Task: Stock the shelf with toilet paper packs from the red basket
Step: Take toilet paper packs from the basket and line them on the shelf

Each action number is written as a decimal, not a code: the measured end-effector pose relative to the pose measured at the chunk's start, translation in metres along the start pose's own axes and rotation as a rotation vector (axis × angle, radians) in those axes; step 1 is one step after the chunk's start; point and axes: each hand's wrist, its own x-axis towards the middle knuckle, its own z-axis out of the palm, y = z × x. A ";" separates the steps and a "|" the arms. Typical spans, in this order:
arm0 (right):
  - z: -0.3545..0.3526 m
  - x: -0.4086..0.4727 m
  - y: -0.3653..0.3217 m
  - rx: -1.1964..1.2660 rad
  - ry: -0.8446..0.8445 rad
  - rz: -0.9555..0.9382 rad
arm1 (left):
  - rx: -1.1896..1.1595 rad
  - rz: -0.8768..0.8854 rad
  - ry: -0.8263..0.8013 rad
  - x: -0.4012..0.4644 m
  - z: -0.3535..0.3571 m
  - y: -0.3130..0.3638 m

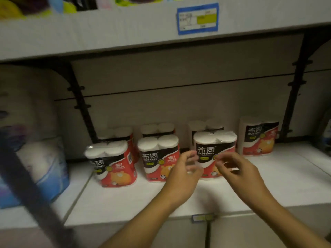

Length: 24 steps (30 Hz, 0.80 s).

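Observation:
Several red, black and white toilet paper packs stand upright on the white shelf [279, 178]. The front row holds a left pack [112, 163], a middle pack [157, 158] and a right pack [215, 151]; more packs stand behind, and one [258, 136] is at the far right. My left hand [182, 171] and my right hand [236, 169] hover just in front of the right front pack, fingers apart, holding nothing. The red basket is out of view.
An upper shelf with a blue price tag [198, 18] hangs overhead. Large blue and white paper packs [35, 169] fill the left side. A dark blurred strap or bar [32, 197] crosses the lower left. Black shelf brackets [293, 86] flank the bay.

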 end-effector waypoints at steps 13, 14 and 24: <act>0.242 -0.100 -0.183 0.223 -0.665 -0.160 | 0.077 -0.122 0.321 -0.205 -0.273 -0.030; 0.261 -0.109 -0.194 0.247 -0.694 -0.160 | 0.082 -0.136 0.348 -0.221 -0.291 -0.037; 0.417 -0.195 -0.238 0.248 -0.948 -0.141 | 0.151 -0.347 0.613 -0.356 -0.418 -0.129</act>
